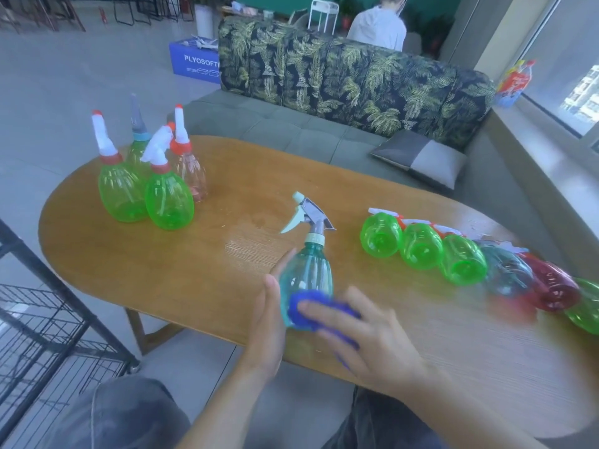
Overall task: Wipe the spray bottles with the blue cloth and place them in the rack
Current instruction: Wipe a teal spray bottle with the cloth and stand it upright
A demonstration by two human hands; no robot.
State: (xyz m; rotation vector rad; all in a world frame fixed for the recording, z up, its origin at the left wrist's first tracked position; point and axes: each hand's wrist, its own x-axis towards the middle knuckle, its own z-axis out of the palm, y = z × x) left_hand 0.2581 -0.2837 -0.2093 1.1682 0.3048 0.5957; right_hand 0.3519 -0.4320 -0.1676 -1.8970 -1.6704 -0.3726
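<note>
**Teal bottle under the cloth, mid-table**

Teal spray bottle (306, 273) upright near the front edge of the oval wooden table (201, 273), grey-and-white trigger head pointing left. Left hand (267, 322) on the bottle's left flank, fingers straight and flat against the plastic, thumb up along the side; bracing, not wrapped round. Right hand (366, 335) blurred, fingers spread and pressing the blue cloth (311, 307) against the lower front of the bottle. Cloth bunched under the fingers, part of it trailing down under the palm. Whether any finger curls round the cloth: cannot tell through the blur.

Back left of the table: four bottles standing in a tight cluster. Two green ones in front (121, 192) (169, 202), white triggers with red collars; behind them a third green bottle with grey head (137, 147) and a pale pink bottle (191, 171).

Right side of the table: row of bottles lying on their sides, bases toward the camera, touching or nearly so. Three green (381, 236) (420, 246) (464, 260), then a bluish one (507, 273), a red one (556, 291), and another green one (583, 314) cut by the frame edge. Farther ones blurred.

Black wire rack (48, 325) at lower left, beside the table, standing on the floor.

Beyond the table: grey sofa seat with leaf-print back (340, 79), grey cushion (418, 157), blue box (194, 63) on the floor, seated person (377, 27) facing away in the background.
</note>
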